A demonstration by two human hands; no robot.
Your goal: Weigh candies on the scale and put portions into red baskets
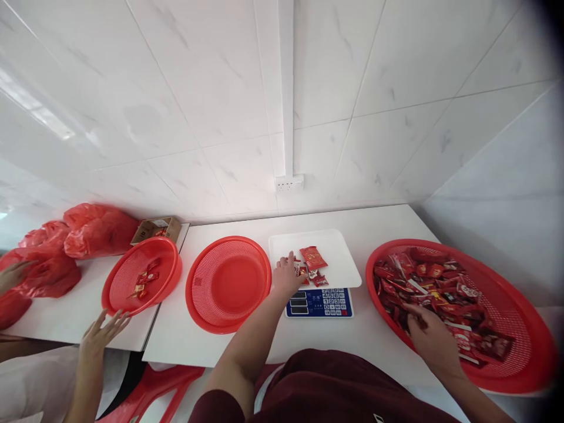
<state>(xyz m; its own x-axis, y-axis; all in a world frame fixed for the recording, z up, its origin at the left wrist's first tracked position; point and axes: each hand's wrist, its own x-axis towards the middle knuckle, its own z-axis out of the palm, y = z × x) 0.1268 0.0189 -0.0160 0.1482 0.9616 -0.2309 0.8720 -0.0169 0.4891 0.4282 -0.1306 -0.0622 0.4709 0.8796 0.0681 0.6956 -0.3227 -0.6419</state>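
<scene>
My left hand [288,277] reaches palm down over the white weighing pan [341,252], its fingers apart at the left edge of a few small snack packets [316,278]. A larger red packet [313,257] lies flat just behind them on the pan. Under the pan's front edge shows the blue keypad panel of the digital scale [319,304]. My right hand [429,335] dips into a large red plastic basket [535,335] at the right, with curled fingers among many red snack packets [434,282]. Whatever those fingers grip is hidden.
A red basket [229,282] with nothing in it stands left of the scale. Further left, another person's hand [103,330] is beside a red basket [170,276] holding several packets. Behind are a cardboard box [145,232] and red plastic bags [101,232]. A red stool [152,390] is below.
</scene>
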